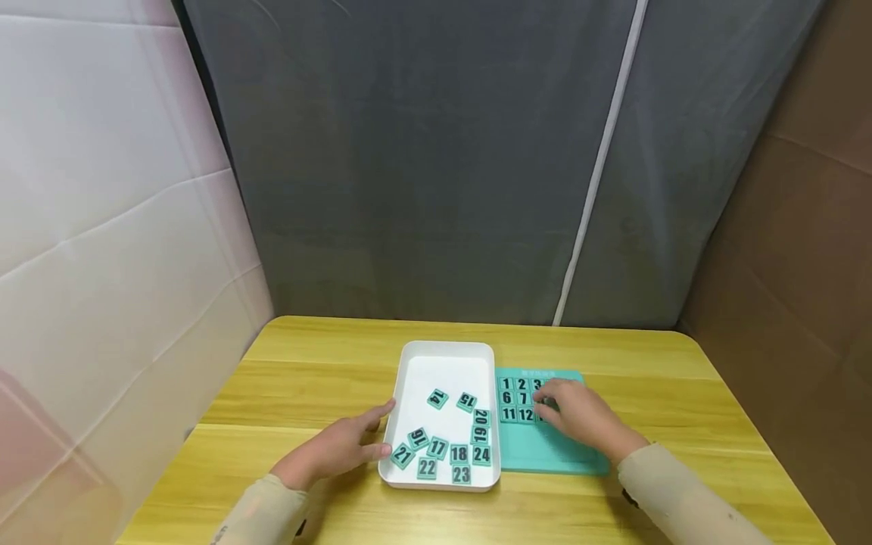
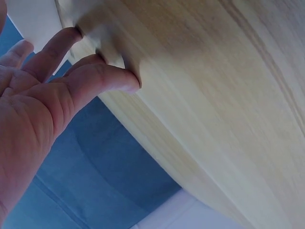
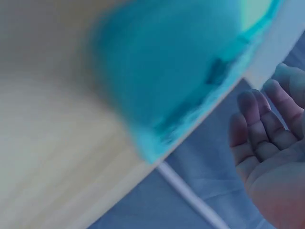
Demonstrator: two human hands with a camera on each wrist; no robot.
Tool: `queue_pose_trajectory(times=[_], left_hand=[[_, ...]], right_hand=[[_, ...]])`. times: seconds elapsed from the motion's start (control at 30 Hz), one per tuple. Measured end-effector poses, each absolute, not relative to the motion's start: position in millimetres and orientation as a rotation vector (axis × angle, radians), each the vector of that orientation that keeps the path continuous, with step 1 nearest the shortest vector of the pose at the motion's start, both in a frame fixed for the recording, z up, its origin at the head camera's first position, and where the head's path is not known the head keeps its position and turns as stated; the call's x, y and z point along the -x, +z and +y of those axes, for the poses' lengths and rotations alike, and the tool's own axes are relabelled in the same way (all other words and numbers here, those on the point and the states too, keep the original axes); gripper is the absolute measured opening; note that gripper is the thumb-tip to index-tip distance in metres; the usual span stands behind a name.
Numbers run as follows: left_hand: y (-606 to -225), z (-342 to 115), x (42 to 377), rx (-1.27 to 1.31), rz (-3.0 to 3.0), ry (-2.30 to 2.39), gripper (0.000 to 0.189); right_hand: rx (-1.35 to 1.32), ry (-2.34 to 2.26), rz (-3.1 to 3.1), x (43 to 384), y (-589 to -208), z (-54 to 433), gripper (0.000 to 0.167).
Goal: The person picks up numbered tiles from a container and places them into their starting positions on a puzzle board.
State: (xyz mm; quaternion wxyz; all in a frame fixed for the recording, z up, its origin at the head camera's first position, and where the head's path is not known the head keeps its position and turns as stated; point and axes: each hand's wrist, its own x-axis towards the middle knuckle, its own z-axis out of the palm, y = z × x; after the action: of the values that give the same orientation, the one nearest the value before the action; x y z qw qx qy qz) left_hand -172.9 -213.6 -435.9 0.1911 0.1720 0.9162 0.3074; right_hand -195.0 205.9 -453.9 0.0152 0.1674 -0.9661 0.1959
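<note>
A white tray [image 1: 446, 363] holds several loose teal number tiles, among them 14 [image 1: 437, 399], 15 [image 1: 466, 402] and 22 [image 1: 427, 468]. My left hand [image 1: 337, 452] is at the tray's left side, thumb and fingers spread along its rim. Right of the tray lies a teal board [image 1: 545, 454], its upper rows bearing tiles such as 1, 6 and 11. Above those rows is my right hand [image 1: 579, 412], fingertips over the third row and hiding part of it. In the right wrist view its fingers [image 3: 259, 124] bend loosely, with no tile visible in them.
The wooden table [image 1: 327, 341] carries the tray and board side by side. A grey curtain [image 1: 422, 166] hangs behind it, a white one [image 1: 116, 189] at left and a brown one [image 1: 790, 250] at right.
</note>
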Motion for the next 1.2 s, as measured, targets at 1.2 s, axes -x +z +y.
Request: queue_pose_trajectory(times=[1.2], left_hand=[[-441,-191,181,-0.564,2.536,0.866,0.082]], right_hand=[[-1.101,0.304,-2.975,193,-466,81,0.022]])
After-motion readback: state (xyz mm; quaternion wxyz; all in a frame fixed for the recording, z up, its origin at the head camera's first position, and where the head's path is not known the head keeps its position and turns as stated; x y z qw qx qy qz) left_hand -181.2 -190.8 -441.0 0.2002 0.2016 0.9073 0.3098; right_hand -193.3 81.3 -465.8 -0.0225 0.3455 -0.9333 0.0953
